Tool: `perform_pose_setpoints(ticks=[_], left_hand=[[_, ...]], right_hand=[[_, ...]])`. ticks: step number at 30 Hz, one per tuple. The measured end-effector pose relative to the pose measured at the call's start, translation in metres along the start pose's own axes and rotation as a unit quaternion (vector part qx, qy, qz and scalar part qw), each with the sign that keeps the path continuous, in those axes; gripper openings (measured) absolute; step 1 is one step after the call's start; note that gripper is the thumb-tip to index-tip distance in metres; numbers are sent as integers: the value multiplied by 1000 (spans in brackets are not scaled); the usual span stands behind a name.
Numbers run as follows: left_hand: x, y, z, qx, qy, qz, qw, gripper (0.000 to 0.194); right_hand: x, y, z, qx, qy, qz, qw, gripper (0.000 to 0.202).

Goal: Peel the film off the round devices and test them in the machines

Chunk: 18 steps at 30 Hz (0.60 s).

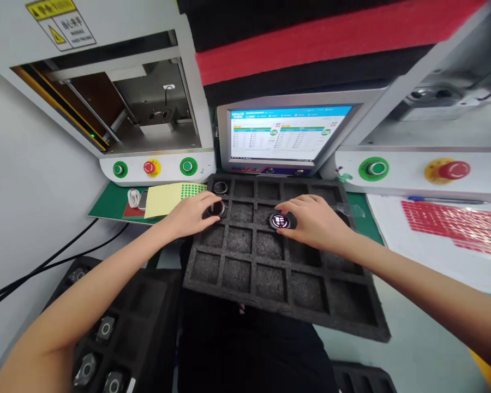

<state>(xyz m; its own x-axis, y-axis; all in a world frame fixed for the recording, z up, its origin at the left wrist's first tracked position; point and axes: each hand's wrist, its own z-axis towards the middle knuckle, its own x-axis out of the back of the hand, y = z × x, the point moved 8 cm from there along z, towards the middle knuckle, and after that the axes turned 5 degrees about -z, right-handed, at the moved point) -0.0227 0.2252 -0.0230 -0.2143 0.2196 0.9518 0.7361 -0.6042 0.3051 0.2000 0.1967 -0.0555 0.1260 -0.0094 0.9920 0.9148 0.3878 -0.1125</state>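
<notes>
A black foam tray (270,267) with square pockets lies before me, its near edge over my lap. At its left column, my left hand (196,214) pinches a round watch body (216,208) with a dark face, at a pocket. Another dark round watch body (220,188) sits in the pocket behind it. Over the middle of the tray, my right hand (306,221) grips a round watch body (279,220) between thumb and fingers. Its lit screen shows white digits and faces up.
Behind the tray stands a monitor (290,134) between two white machines with green and red buttons. A second foam tray (147,305) holding several watch bodies is at lower left. Yellow paper (163,199) and a white coiled cable (133,198) lie left; red label sheets (454,224) lie right.
</notes>
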Motion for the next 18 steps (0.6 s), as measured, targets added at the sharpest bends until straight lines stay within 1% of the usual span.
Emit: perform_pose_setpoints(ticks=[2, 5, 8, 10, 11, 12, 14, 16, 18], left_hand=[[23, -26, 0, 39, 51, 7, 998, 42], [66, -78, 5, 118, 126, 36, 984, 42], [112, -134, 20, 197, 187, 73, 960, 44], [139, -168, 37, 241, 211, 92, 943, 45], [150, -184, 47, 261, 218, 99, 935, 46], [159, -199, 58, 279, 220, 104, 929, 47], [172, -225, 80, 308, 213, 111, 921, 48], [179, -248, 100, 323, 197, 116, 918, 46], [180, -267, 117, 322, 176, 122, 922, 41]], right_hand=[[-1, -1, 0, 6, 4, -8, 1000, 33], [-4, -7, -3, 18, 34, -32, 999, 34], [-2, -18, -9, 41, 115, -82, 989, 28], [1, -26, -14, 64, 164, -99, 979, 23], [2, -29, -16, 76, 179, -98, 976, 22], [4, -31, -17, 86, 190, -92, 974, 23], [8, -31, -17, 102, 202, -71, 971, 25], [11, -26, -17, 115, 206, -39, 971, 26], [11, -16, -19, 112, 206, -5, 972, 31]])
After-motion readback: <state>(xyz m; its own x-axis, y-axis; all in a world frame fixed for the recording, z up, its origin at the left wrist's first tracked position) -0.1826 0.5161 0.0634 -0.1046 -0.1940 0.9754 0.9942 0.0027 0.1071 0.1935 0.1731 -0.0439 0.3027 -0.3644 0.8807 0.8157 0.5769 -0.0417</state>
